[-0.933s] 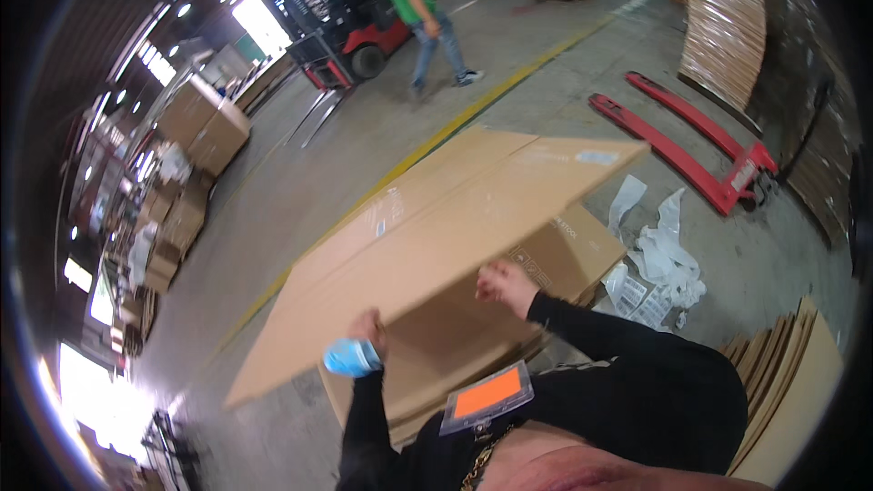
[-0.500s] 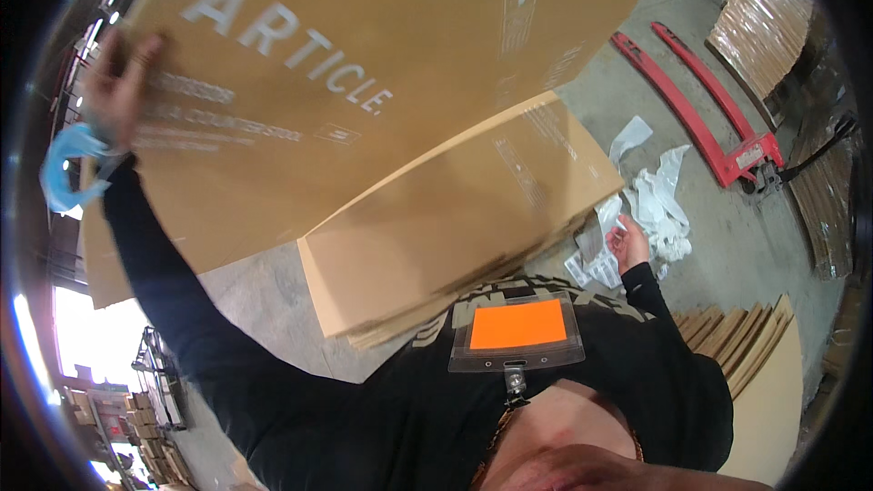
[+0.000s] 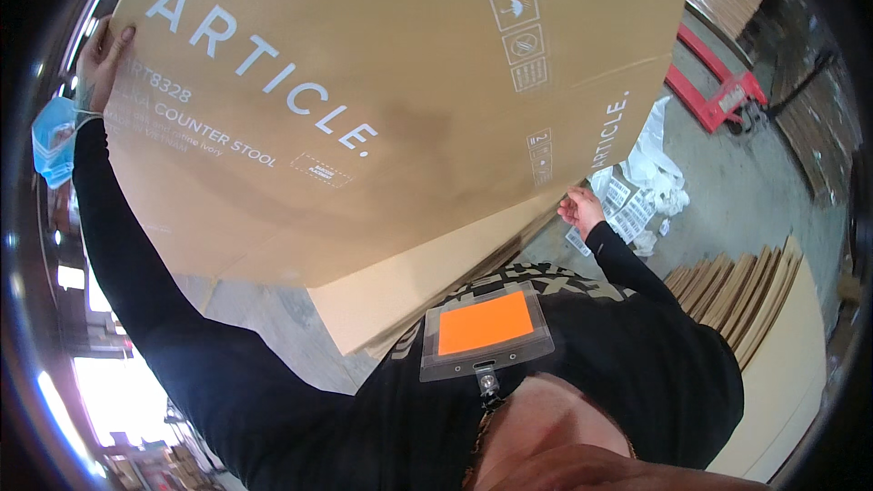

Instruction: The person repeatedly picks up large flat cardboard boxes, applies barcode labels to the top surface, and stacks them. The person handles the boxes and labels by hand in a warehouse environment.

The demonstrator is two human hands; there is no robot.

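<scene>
You have one large cardboard sheet (image 3: 409, 127) up in front of you, slanted across most of the view with its printed face toward you, so the handling of this piece looks to be midway: it is raised, but not yet set down flat anywhere. Your left hand (image 3: 102, 64) has the sheet's left edge, with the thumb over the printed face and the other fingers mostly out of sight round the edge; a blue face mask (image 3: 55, 136) dangles at that wrist. Your right hand (image 3: 582, 206) is at the sheet's lower right corner with its fingers curled in narrow; you cannot tell from here whether they pinch the cardboard or only rest against it. The sheet's lower edge overlaps the low stack of cardboard (image 3: 400, 286) just in front of your body, and whether the two touch is not clear. That stack shows several layered edges, so more pieces lie there beyond the one you hold. To your right, a row of cardboard sheets (image 3: 741, 295) stands close together on edge, apart from the low stack. Crumpled white scraps (image 3: 657, 173) lie on the floor (image 3: 282, 336) just beyond your right hand, with a red pallet jack (image 3: 732, 98) farther off.
</scene>
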